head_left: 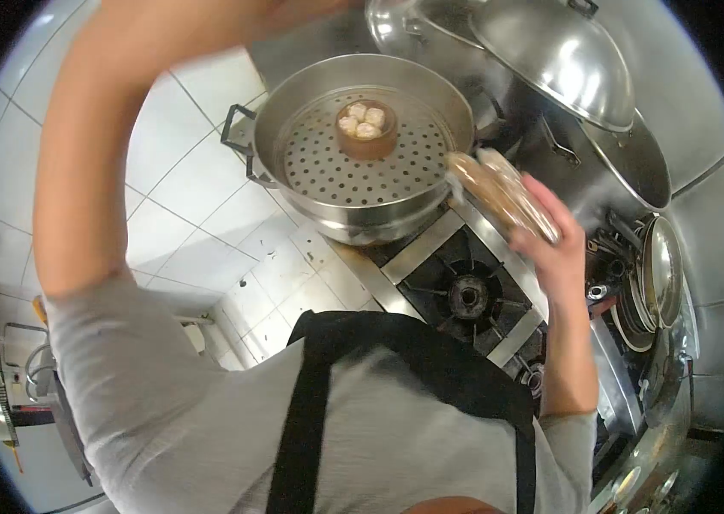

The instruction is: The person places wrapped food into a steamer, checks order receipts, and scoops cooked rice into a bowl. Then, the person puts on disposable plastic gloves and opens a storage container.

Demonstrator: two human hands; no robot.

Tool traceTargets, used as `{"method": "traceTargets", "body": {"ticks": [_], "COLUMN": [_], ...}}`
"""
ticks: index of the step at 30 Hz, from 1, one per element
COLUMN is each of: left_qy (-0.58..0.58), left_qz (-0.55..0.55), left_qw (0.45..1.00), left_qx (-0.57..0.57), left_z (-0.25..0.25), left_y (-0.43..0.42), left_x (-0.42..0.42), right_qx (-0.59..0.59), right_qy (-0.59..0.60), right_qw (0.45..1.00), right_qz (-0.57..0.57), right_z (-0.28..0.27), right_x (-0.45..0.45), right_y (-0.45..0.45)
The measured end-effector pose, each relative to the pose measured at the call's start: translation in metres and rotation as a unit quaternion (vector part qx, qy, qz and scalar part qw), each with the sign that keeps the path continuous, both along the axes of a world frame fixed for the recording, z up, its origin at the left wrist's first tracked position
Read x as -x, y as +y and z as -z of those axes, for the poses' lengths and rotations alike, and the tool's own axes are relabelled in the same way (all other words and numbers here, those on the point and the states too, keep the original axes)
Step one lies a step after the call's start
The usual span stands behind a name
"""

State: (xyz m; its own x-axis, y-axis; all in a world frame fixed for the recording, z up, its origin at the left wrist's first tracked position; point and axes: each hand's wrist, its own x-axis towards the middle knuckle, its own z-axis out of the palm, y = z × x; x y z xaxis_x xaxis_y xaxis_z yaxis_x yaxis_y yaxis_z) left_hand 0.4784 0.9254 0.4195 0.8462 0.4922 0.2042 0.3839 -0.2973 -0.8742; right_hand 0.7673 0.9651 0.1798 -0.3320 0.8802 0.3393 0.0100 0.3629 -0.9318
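My left arm (92, 154) is raised and bends across the top of the head view, blurred; its hand lies beyond the top edge. On the right, my right hand (555, 236) is closed around a plastic-wrapped package (499, 193) with a brown part and a pale part, held tilted beside the pot. What is inside the wrap I cannot make out. The wide metal steamer pot (362, 218) has a perforated tray (319, 171) in it. On this tray sits a small round brown steamer basket (368, 148) with several pale dumplings (362, 120).
Gas burners (469, 295) lie below the package. A domed metal lid (555, 60) leans over a large pot (636, 163) at the upper right. Stacked pans or lids (658, 274) stand at the right. White tiles (173, 146) cover the left side.
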Motion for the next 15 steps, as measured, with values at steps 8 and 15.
{"method": "traceTargets", "body": {"ticks": [8, 15], "left_qy": [-0.432, -0.535], "left_qz": [-0.24, -0.434], "left_qw": [0.863, 0.708], "left_qx": [0.11, 0.158], "left_z": [0.142, 0.239], "left_y": [-0.147, -0.259], "left_x": [0.22, 0.325], "right_qx": [-0.196, -0.32], "right_qy": [-0.303, -0.397], "right_qw": [0.922, 0.851], "right_qz": [-0.141, -0.127], "right_z": [0.008, 0.045], "right_x": [0.187, 0.24], "right_y": [0.064, 0.091]}}
